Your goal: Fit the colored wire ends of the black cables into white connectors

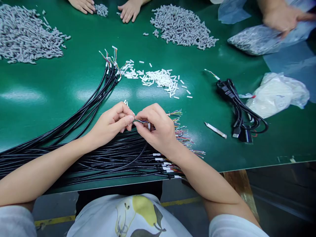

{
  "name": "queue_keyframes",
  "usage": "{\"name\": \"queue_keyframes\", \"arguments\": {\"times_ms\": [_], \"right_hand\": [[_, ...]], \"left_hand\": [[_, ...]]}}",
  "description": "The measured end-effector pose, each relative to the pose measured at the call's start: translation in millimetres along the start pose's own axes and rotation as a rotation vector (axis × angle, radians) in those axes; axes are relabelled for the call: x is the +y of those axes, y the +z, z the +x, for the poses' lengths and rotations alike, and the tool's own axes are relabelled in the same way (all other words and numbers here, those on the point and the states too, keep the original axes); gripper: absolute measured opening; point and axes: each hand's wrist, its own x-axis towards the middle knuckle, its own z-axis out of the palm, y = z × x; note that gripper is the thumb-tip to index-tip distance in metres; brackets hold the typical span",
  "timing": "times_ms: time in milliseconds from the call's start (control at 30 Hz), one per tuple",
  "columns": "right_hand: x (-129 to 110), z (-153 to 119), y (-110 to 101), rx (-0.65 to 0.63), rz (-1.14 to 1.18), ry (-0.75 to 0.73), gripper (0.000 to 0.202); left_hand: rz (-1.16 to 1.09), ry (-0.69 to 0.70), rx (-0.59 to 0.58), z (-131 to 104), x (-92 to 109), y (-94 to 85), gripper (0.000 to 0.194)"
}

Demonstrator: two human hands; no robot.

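Observation:
My left hand (110, 125) and my right hand (159, 130) meet above a bundle of black cables (106, 161). Between their pinched fingertips run thin coloured wires (140, 121) from a cable's end. A white sleeve (149, 126) shows by my right fingers; the exact tip at my left fingers is hidden. Under my right wrist, the bundle's stripped wire ends (184, 131) fan out to the right, several with white sleeves. Another group of black cables (91, 103) curves away on the left, its wire ends by a pile of small white tubes (159, 78).
Grey piles of small parts lie at the far left (27, 36) and far middle (182, 26). Other people's hands (130, 10) work across the table. On the right are a white pen-like tool (215, 130), a coiled black USB cable (237, 108) and a white plastic bag (276, 93).

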Motion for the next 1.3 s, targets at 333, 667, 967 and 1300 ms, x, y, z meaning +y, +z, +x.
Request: {"name": "queue_keyframes", "arguments": {"times_ms": [333,667,967,1300], "right_hand": [[-4.0,0.1,-0.6,0.119,0.029,0.087,0.012],[-3.5,-1.1,2.9,0.146,-0.051,0.057,0.014],[-4.8,-2.4,2.5,0.148,-0.087,0.059,0.015],[-4.6,-4.7,8.2,0.147,-0.029,0.036,0.016]], "left_hand": [[-0.468,-0.179,-0.118,3.4,-0.5,-0.4,0.026],[-0.49,-0.2,-0.127,2.2,-1.4,0.0,0.028],[-0.465,-0.216,-0.143,2.8,-1.8,-1.0,0.029],[-0.462,-0.232,-0.173,4.6,-1.3,-2.2,0.03]]}}
